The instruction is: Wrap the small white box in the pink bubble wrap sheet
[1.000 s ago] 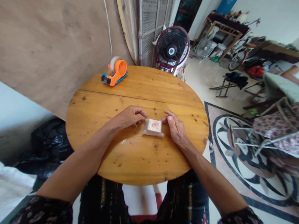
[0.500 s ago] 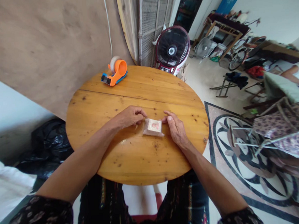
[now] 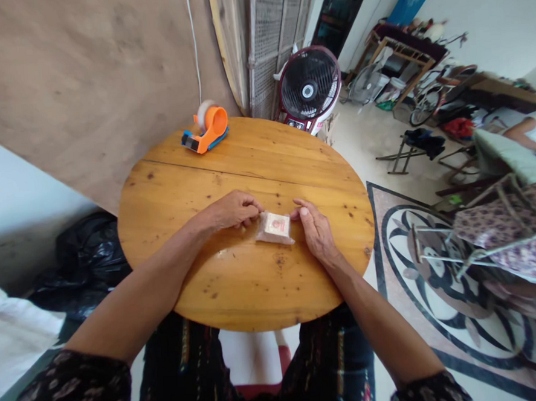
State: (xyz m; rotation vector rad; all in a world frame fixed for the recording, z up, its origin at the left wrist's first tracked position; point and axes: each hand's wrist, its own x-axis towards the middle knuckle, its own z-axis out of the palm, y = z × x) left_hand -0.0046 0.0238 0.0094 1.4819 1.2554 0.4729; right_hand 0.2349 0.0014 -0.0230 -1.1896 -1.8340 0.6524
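A small pale block with red print, wrapped in clear plastic (image 3: 277,226), lies on the round wooden table (image 3: 255,286). My left hand (image 3: 238,209) rests at its upper left corner, fingers curled and closed at the edge of the wrapping. At the opposite end is my right hand (image 3: 314,227), its fingers bent inward and their tips against the right edge of the wrapped block. The right thumb lies above those fingers. Exactly how the fingertips grip the plastic is too small to make out.
An orange and blue tape dispenser (image 3: 207,130) stands at the table's back left edge. Behind the table is a dark fan (image 3: 309,86). Black plastic bags (image 3: 87,254) lie left of the table. A folding stool (image 3: 404,154) and another person's arm (image 3: 525,133) are to the right.
The fingers of my left hand have drawn together at the corner of the wrapping; before, they were slightly more spread. My right hand and the wrapped block stay in place.
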